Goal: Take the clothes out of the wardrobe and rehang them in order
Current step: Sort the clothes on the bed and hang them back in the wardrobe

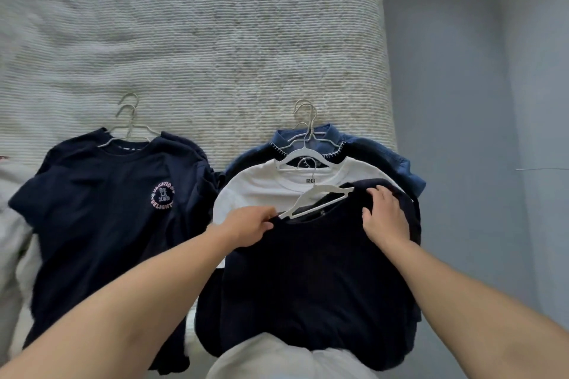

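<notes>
Clothes lie on the bed (215, 40): at lower centre, the left hand (249, 226) pinches a dark shirt (317, 274) by its collar, apparently; the right hand (383, 215) presses its shoulder, fingers relaxed.

Navy tees (314, 271), white tee (261, 184), blue denim shirt (385, 154), pale ribbed bedspread (200, 24).
</notes>
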